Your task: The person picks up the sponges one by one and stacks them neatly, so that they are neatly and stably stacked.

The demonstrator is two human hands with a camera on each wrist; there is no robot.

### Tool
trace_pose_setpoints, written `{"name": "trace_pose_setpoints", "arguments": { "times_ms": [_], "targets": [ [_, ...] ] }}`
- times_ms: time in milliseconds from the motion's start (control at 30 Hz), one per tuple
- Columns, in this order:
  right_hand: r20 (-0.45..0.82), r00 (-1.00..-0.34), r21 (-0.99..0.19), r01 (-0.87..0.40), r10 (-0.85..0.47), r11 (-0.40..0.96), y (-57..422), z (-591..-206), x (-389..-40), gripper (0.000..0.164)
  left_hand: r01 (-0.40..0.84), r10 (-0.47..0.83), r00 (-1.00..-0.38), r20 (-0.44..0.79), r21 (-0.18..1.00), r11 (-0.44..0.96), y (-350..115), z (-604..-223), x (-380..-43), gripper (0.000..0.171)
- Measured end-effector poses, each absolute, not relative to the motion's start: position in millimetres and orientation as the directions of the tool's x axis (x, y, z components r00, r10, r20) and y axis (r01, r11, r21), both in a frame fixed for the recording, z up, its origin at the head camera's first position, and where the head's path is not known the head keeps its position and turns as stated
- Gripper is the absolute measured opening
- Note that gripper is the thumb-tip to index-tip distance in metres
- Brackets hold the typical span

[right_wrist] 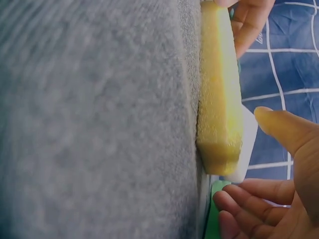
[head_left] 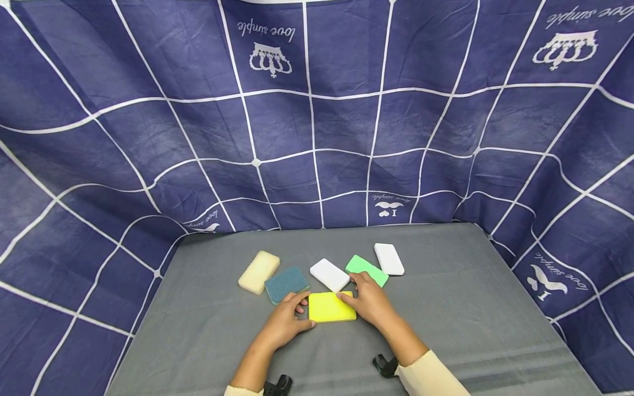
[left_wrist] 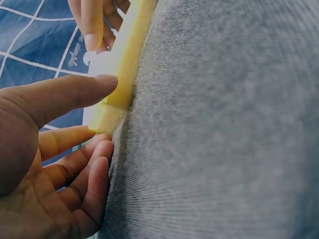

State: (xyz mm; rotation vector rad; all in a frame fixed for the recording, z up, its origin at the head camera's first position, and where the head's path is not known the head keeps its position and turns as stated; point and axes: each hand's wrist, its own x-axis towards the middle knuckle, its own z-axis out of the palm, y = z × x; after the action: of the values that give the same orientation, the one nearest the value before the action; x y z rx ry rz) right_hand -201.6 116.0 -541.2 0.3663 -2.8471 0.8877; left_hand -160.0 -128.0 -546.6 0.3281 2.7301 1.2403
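A yellow sponge (head_left: 332,307) lies flat on the grey cloth, its long side running left to right. My left hand (head_left: 284,323) holds its left end, thumb at the near corner and index finger at the far corner. In the left wrist view, that thumb (left_wrist: 94,88) lies along the sponge's edge. Over the right end is my right hand (head_left: 369,301), its thumb (right_wrist: 279,122) apart from the yellow sponge and its fingers loosely bent. Just behind the yellow sponge sits a white sponge (head_left: 329,274), near the right fingertips.
Left of the centre lie a dark teal sponge (head_left: 287,283) and a cream sponge (head_left: 260,271). A green sponge (head_left: 360,265) and another white sponge (head_left: 389,259) lie behind the right hand. A blue curtain (head_left: 342,121) with white lines surrounds the grey table (head_left: 475,308).
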Motion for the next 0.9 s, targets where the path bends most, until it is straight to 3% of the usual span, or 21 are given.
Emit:
{"name": "trace_pose_setpoints", "arguments": {
  "times_ms": [667, 900],
  "targets": [
    [0.155, -0.975, -0.482, -0.216, -0.161, 0.849, 106, -538, -208, 0.061, 0.138, 0.25, -0.968, -0.031, 0.764, 0.63, -129, -546, -160, 0.073],
    [0.144, -0.978, -0.468, -0.203, -0.153, 0.86, 105, -539, -209, 0.069, 0.143, 0.25, -0.968, -0.029, 0.755, 0.64, -129, -547, -160, 0.073]
  ]
}}
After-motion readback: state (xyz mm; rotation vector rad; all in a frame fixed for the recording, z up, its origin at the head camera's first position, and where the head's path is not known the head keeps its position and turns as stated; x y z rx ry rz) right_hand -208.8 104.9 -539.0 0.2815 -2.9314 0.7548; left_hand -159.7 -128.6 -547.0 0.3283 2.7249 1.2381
